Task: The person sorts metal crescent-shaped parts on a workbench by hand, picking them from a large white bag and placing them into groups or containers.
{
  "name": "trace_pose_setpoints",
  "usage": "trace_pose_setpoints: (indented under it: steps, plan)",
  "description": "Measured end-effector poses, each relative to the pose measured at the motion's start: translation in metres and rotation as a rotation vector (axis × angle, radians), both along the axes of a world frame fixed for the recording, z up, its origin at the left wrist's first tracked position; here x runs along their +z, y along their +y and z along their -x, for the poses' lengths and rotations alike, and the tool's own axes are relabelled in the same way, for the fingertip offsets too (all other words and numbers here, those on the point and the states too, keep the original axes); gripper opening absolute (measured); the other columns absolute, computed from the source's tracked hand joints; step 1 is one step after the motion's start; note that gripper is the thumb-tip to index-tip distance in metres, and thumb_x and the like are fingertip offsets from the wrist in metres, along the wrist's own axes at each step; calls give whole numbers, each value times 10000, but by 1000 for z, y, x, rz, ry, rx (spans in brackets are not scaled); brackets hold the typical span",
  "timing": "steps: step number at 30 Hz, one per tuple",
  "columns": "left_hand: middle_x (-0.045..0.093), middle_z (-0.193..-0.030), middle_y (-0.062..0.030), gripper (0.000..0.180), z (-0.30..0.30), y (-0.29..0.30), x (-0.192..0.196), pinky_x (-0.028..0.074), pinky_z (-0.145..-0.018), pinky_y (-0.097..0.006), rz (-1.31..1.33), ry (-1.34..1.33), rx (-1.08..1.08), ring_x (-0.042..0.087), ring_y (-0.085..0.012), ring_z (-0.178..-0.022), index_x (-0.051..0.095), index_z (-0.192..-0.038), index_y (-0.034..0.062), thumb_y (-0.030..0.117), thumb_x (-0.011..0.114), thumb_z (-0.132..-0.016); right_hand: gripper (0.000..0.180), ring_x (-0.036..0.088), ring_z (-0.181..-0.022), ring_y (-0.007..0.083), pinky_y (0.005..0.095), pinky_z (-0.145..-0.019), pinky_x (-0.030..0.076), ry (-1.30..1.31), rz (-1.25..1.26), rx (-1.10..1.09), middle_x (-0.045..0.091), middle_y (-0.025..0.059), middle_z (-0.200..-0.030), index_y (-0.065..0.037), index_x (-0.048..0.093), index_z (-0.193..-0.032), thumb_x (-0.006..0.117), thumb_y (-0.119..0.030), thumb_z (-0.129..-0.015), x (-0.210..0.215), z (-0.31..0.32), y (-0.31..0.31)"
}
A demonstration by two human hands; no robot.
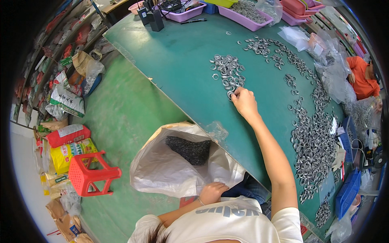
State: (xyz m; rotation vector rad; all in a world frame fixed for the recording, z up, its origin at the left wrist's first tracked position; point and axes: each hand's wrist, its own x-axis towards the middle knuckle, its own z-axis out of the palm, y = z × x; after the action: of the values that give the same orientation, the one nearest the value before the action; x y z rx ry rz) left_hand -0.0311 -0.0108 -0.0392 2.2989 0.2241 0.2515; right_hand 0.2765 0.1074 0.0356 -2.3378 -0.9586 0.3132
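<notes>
My right hand [245, 102] reaches over the green table, its fingers closed at the near end of a small pile of silvery metal rings [227, 67]. A metal ring [230, 93] shows at the fingertips; how many the hand grips is hidden. Close to my body, my left hand [212, 193] is closed on the near rim of a large white woven sack [162, 170]. The sack gapes at the table's edge, with a mass of small dark pieces [189, 150] inside.
A larger spread of rings [314, 150] covers the table's right side. Purple trays [247, 18] and black adapters [154, 20] stand at the far edge. A red stool [91, 174] is on the floor at left. Someone in an orange top [358, 75] sits at far right.
</notes>
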Motion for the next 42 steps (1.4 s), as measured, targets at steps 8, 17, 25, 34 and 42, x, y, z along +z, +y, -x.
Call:
trace_pose_setpoints:
  steps: [8, 17, 25, 34, 42]
  plan:
    - [683, -930, -105, 303, -1, -2, -3, 531, -783, -349, 0, 19, -3, 666, -263, -872, 673, -950, 55, 136, 657, -658, 163, 553, -543, 110, 286, -514, 457, 348, -271, 35, 636, 64, -661, 22, 659, -812, 675, -138, -792, -3, -15, -32]
    - [675, -921, -103, 299, 0, -3, -3, 523, -793, -349, 5, 5, -2, 659, -262, -879, 663, -953, 55, 128, 651, -663, 191, 598, -616, 109, 279, -568, 509, 507, -78, 587, 656, 73, -753, 25, 636, -1006, 597, -41, -832, 27, 62, -56]
    - [677, -909, -92, 284, -2, -2, -3, 526, -750, -343, 23, 14, 19, 659, -263, -859, 680, -935, 60, 110, 654, -657, 619, 363, -1295, 418, 543, -1069, 282, -365, -257, 283, 432, 167, -1406, -186, 558, -1315, 702, -467, -782, -9, -51, 31]
    - [682, -951, -89, 302, 2, -2, -11, 527, -771, -344, 19, 19, -3, 659, -257, -888, 675, -975, 73, 108, 637, -677, 346, 420, -1278, 396, 462, -1068, 357, -279, -320, 390, 512, 155, -1325, -59, 593, -1157, 655, -168, -835, -29, -30, -15]
    - [669, -953, -100, 303, 0, -4, -10, 523, -787, -350, 21, 20, -20, 651, -269, -896, 667, -979, 52, 123, 631, -686, 155, 522, -1199, 354, 424, -1000, 437, -106, -395, 427, 606, 128, -1189, 2, 655, -972, 656, -40, -823, -13, 4, -95]
